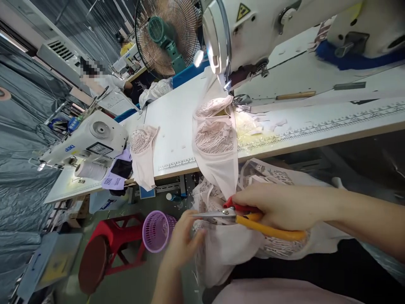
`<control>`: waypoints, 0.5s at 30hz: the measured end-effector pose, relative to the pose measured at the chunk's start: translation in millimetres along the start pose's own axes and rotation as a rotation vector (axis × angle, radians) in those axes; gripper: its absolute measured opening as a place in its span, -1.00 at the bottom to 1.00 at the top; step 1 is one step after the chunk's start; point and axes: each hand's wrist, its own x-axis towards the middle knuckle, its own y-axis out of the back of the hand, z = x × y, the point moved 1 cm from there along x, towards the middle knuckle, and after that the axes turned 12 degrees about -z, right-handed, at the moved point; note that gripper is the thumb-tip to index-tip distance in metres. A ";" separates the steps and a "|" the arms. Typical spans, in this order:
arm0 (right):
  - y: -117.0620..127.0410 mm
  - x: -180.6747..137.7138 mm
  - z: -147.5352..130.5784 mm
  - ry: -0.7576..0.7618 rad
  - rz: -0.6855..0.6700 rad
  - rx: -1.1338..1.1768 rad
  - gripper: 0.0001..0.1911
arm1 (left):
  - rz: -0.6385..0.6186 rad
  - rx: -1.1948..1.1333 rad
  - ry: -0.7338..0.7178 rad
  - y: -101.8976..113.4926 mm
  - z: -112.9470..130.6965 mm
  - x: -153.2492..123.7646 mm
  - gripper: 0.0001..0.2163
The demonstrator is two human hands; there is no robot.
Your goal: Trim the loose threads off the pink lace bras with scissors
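My right hand (278, 204) is closed around scissors (253, 220) with red and yellow handles, blades pointing left. My left hand (183, 242) pinches the pale pink lace fabric (221, 249) in my lap, just below the blade tips. A chain of lace bra pieces (215, 135) runs from the lap up over the table edge to the needle of the white sewing machine (253, 33).
The white sewing table (177, 114) carries another lace piece (144, 152) hanging over its front edge and fabric scraps. A second sewing machine (91, 139) stands left. A purple basket (156, 230) and red stool (104, 249) sit on the floor. A fan (167, 36) and another person are behind.
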 end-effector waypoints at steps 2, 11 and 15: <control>1.1 1.8 -0.3 -0.009 -0.019 -0.002 -0.75 | -0.043 0.047 -0.164 -19.4 19.7 7.5 -0.73; 14.4 0.5 -0.9 -0.050 0.011 -0.028 -0.74 | 0.047 -0.589 0.072 -52.3 48.4 32.1 -0.67; 19.9 1.8 -0.4 -0.039 0.004 -0.008 -0.76 | 0.049 -0.779 0.130 -47.1 48.3 37.4 -0.57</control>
